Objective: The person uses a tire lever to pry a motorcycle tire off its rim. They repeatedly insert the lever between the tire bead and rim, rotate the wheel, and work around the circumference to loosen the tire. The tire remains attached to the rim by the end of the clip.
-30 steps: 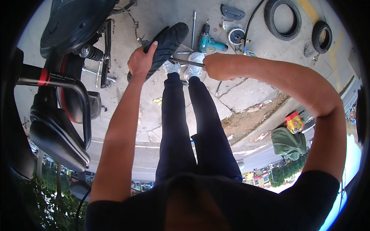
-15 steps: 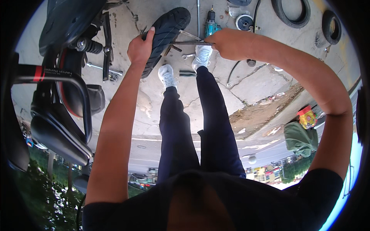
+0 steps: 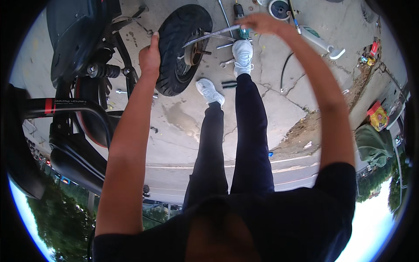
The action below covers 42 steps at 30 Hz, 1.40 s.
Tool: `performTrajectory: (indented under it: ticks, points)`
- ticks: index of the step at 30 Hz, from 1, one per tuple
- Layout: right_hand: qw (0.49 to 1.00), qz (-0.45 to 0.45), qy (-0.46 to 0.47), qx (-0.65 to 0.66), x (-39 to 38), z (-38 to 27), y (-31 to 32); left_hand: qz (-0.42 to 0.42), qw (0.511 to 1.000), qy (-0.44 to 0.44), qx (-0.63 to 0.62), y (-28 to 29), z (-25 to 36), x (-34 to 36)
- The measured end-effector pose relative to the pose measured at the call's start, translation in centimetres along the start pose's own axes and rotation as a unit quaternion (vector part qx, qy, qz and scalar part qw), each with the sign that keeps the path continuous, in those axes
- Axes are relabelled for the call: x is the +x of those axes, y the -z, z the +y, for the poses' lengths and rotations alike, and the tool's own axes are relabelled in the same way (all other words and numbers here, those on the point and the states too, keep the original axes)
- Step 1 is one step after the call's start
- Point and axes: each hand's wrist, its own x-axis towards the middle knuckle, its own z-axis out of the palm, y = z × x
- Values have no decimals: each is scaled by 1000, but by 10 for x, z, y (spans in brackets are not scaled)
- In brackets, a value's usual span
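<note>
Presently, in the head view, we have the scooter wheel (image 3: 190, 56) standing tilted on the concrete (image 3: 270, 118), near the left sneaker (image 3: 211, 91). Our left hand (image 3: 149, 59) touches the tyre tread (image 3: 166, 72), but we cannot tell whether its fingers are closed; our right hand (image 3: 257, 22) grasps a tyre lever (image 3: 218, 33), lying across the wheel's side. If its tip is poorly seated, it could slip and strike the right sneaker (image 3: 242, 52); with weak left support, the wheel could roll away.

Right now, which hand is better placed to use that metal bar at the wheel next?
Probably the right hand: it holds the metal bar, whose far end reaches over the side of the wheel. The left hand is at the wheel's outer edge, seemingly steadying it.
</note>
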Motion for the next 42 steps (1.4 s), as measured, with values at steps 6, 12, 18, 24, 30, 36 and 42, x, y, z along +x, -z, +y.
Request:
performTrajectory:
  ticks: [6,12,18,24,30,36,42]
  points:
    - [863,126,-146,467,-31,-190,-325,-2,998,30,-50,12,-11,6]
    - [462,46,-235,854,-75,-322,-218,-160,971,-104,-146,32,-21,-6]
    - [828,212,-232,464,-116,-321,-254,-125,934,-302,-145,27,-121,-59]
    - [850,193,-221,437,-109,-307,-220,-33,965,-253,-68,21,-112,-51]
    - [752,161,-230,596,-86,-305,-209,50,963,-262,-39,13,-104,-51]
    - [631,39,-284,721,-59,-295,-161,85,962,-257,-44,10,-100,-48]
    - [501,12,-296,813,-72,-304,-154,67,967,-243,-39,10,-86,-48]
